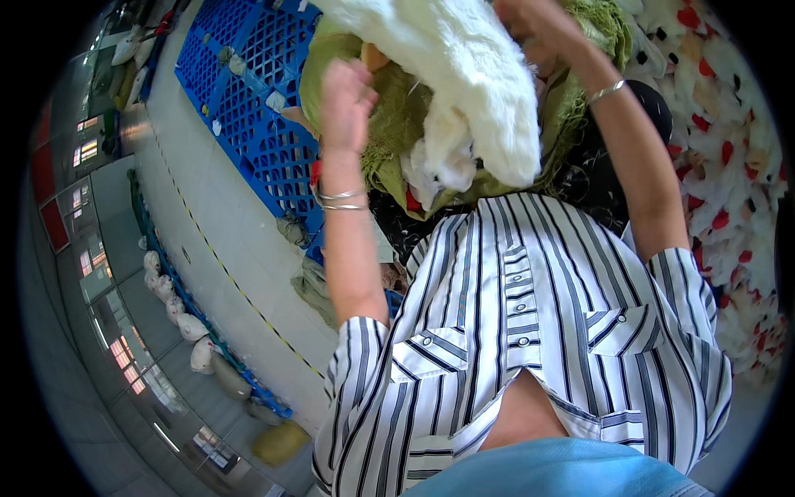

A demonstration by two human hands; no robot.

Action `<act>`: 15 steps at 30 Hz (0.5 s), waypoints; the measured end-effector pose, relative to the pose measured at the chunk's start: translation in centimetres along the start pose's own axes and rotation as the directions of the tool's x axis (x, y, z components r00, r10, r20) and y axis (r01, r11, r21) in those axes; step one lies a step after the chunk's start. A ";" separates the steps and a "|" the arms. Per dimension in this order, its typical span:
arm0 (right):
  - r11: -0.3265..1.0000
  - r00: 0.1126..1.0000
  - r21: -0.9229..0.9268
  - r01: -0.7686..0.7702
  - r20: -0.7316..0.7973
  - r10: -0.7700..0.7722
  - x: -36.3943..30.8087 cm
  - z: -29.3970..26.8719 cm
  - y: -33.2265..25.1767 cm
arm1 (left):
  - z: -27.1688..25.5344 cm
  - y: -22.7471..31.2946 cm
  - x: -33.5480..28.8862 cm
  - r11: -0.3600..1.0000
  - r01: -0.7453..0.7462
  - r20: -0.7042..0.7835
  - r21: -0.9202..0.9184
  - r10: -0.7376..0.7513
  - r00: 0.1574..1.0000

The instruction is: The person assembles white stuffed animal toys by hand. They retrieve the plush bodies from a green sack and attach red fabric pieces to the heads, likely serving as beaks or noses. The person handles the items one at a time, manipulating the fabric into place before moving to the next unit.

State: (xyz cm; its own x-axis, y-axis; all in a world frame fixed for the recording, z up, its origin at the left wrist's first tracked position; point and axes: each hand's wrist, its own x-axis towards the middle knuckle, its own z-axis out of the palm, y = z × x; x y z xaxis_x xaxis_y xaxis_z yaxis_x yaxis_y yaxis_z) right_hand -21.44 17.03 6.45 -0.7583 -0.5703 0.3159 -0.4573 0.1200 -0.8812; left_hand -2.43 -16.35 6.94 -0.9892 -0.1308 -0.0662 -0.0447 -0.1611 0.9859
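two bare hands are raised over the work, seen in the head view from just above the wearer. the left hand (345, 95), blurred, is held up with its fingers loosely curled and the grip slack; it is beside a long, fluffy white plush piece (489, 83), with a gap between them. the right hand (538, 29) is at the upper edge, near the far side of that plush; it is so smeared and cropped that i can't tell whether its fingers are clenched on the fur or free.

the plush itself comes down from the upper edge, between the hands, over a frayed olive-green woven sack (397, 124), its rounded end close to the wearer's black-and-white striped shirt (489, 282). thin silver bangles (344, 205) ring the left wrist, and a single silver bracelet (607, 92) the right.

off to the left, a blue plastic lattice pallet (265, 108) is on the pale floor (186, 178), with a yellow-and-black line (217, 263) beyond. to the right is a big heap of white fluffy pieces with red patches (725, 174).
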 end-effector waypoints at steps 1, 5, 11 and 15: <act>0.767 0.869 0.411 -0.494 0.193 0.456 -3.8 2.7 -1.6 | 2.8 -2.6 -2.1 0.972 0.220 -0.191 -0.084 -0.232 0.954; 0.553 0.624 0.303 -0.776 0.240 0.744 -9.9 7.5 2.4 | 8.3 -7.5 -5.8 0.880 0.449 -0.180 -0.152 -0.472 0.863; 0.671 0.774 0.417 -0.613 0.143 0.617 -11.3 10.9 1.4 | 10.0 -11.8 -5.1 0.789 0.597 -0.100 -0.145 -0.612 0.784; 0.705 0.733 0.199 -0.681 0.169 0.659 -11.7 10.0 0.6 | 13.2 -11.9 -5.7 0.830 0.524 -0.027 -0.192 -0.538 0.842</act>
State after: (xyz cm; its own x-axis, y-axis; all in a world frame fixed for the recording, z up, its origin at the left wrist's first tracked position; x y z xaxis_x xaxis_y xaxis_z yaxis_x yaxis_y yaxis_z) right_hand -8.21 15.69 -1.27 -0.7786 -0.4759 -0.4091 0.2861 0.3110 -0.9063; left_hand 1.94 -0.77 -2.33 -0.8054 -0.0502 -0.5905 -0.5284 -0.3903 0.7539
